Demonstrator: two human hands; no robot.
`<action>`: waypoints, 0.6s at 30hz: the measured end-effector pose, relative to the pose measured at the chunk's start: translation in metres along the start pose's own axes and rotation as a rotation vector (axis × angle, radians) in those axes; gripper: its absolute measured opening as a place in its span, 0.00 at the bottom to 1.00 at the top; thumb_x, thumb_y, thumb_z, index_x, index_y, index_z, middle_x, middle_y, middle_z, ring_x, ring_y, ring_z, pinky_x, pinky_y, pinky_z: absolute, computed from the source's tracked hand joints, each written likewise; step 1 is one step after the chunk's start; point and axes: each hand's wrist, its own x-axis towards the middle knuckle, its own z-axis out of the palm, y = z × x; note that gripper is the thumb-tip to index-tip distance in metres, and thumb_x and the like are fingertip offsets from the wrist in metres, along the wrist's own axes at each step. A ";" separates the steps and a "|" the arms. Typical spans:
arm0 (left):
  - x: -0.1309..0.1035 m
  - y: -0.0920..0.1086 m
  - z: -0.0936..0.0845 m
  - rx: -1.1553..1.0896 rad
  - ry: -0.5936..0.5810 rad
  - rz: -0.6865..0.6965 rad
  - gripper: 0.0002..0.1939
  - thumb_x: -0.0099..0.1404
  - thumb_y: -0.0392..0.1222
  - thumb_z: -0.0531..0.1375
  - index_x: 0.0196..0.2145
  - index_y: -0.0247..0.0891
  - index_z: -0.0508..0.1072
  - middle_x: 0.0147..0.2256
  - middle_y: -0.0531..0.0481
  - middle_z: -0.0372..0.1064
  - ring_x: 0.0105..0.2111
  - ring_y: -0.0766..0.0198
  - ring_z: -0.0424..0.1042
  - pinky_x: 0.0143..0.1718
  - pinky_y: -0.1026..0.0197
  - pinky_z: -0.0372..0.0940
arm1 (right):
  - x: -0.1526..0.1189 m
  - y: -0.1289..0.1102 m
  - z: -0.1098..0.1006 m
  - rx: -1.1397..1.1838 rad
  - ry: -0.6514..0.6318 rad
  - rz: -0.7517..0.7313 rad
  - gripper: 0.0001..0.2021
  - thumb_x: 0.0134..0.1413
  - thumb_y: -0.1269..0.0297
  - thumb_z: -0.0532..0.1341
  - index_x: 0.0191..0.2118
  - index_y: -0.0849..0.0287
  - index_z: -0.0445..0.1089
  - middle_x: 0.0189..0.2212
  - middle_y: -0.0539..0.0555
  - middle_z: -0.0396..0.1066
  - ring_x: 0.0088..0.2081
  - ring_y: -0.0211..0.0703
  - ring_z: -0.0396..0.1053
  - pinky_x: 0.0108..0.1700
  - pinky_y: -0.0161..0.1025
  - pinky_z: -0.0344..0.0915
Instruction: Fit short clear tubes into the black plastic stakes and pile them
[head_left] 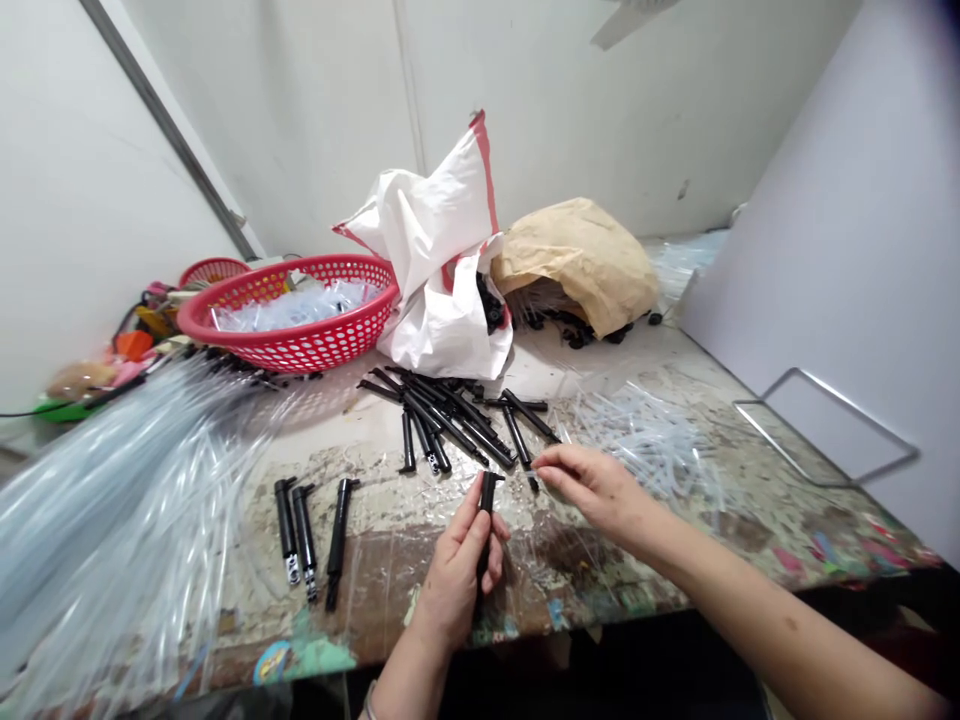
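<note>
My left hand (465,555) is wrapped round a black plastic tube (488,492) with a small side nozzle at its top, holding it upright near the table's front edge. To its right, my right hand (581,485) pinches a short clear tube (530,471), only its pale tip showing, level with the nozzle. Behind both hands lies a heap of similar black tubes (450,415). Three more black tubes (341,535) lie apart on the left, some with clear or patterned ends. A scattered pile of short clear tubes (645,435) spreads beyond my right hand.
Long clear tubing (112,510) fans over the left side. At the back stand a red perforated basket (315,345) of clear pieces, a white sack (442,300) and a brown paper bag (581,255). A bent metal wire frame (817,480) is at right, by a white panel (847,250).
</note>
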 end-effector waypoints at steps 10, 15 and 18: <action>0.000 -0.001 -0.003 -0.098 0.009 0.002 0.28 0.61 0.47 0.58 0.57 0.39 0.60 0.28 0.51 0.65 0.16 0.76 0.57 0.13 0.72 0.48 | 0.000 -0.010 0.026 0.157 0.062 0.102 0.10 0.55 0.61 0.54 0.35 0.57 0.71 0.32 0.51 0.72 0.35 0.40 0.69 0.39 0.36 0.63; 0.000 -0.003 -0.006 -0.138 -0.019 -0.004 0.23 0.62 0.46 0.57 0.53 0.39 0.63 0.28 0.52 0.65 0.15 0.77 0.56 0.13 0.72 0.47 | 0.000 -0.012 0.028 0.181 0.070 0.111 0.10 0.55 0.61 0.54 0.34 0.57 0.71 0.30 0.51 0.72 0.34 0.40 0.69 0.38 0.36 0.63; 0.000 -0.002 -0.006 -0.154 -0.047 0.001 0.21 0.62 0.46 0.56 0.52 0.38 0.63 0.28 0.53 0.64 0.15 0.77 0.55 0.13 0.72 0.46 | 0.001 -0.015 0.028 0.196 0.071 0.114 0.10 0.55 0.61 0.54 0.34 0.57 0.70 0.30 0.51 0.72 0.34 0.40 0.68 0.38 0.35 0.63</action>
